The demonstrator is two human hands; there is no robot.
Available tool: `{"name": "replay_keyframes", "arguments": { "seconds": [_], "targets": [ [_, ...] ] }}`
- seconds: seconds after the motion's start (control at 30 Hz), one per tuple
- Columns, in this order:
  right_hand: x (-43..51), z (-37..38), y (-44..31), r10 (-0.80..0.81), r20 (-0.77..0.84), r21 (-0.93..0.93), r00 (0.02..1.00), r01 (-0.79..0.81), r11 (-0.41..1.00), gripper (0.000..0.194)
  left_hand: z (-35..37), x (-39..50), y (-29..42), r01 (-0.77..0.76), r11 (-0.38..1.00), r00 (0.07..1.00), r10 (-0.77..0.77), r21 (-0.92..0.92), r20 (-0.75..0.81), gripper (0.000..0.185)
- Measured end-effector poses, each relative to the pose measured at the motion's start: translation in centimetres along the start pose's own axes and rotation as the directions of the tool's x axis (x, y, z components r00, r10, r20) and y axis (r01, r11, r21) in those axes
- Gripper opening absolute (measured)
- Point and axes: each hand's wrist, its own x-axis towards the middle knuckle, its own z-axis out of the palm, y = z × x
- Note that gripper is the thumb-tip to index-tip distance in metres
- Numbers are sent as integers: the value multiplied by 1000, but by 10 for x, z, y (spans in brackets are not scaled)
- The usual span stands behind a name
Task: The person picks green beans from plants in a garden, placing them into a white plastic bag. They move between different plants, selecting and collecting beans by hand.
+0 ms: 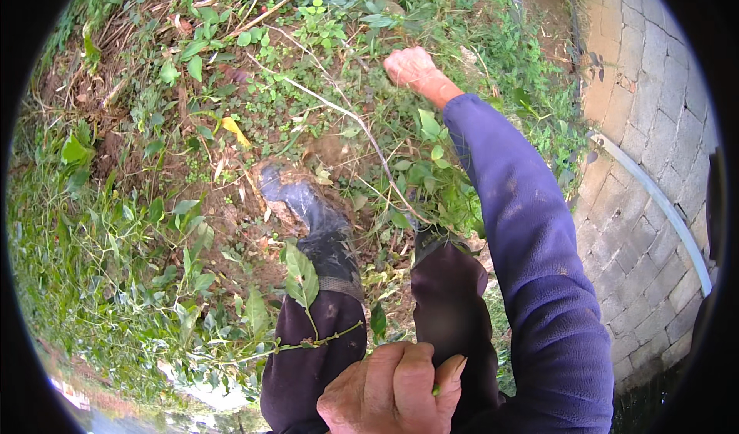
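Note:
Low in the picture, my left hand [392,388] is curled tight in front of my dark trousers. A small green plant piece [436,389] shows between its thumb and forefinger; the rest of it is hidden in the fist. My right hand [413,67] reaches forward at the end of a blue fleece sleeve [519,214]. It is closed in a fist over low grass and weeds [369,30], and its palm side is hidden. Close before my left hand, a green stem [323,341] with a large leaf [301,278] crosses my trouser leg.
My muddy dark boot [323,220] stands on weedy soil. A forked dry twig [364,125] lies ahead of my legs. Leafy plants [150,284] crowd the left. On the right are a block wall [641,272] and a pale curved pipe [658,197].

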Motion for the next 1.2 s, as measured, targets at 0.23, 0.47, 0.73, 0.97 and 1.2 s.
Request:
{"name": "replay_keyframes", "arguments": {
  "seconds": [0.23,0.47,0.73,0.97,1.2],
  "targets": [
    [12,-11,17,148,244,121,958,-181,976,35,-2,8,1,7,999,999,-9,42,41,22],
    [-17,8,29,387,490,706,781,-616,349,59,2,12,5,-21,997,996,15,69,83,22],
    [-22,6,0,412,458,417,788,-599,683,36,7,8,14,-34,993,995,23,113,94,22],
    [-124,14,-47,353,110,346,929,-369,863,22,9,5,18,-44,995,996,36,88,87,21],
    [-198,28,-15,432,-99,406,897,-360,840,38,9,4,16,-37,992,996,28,117,81,21]
  ]
}}
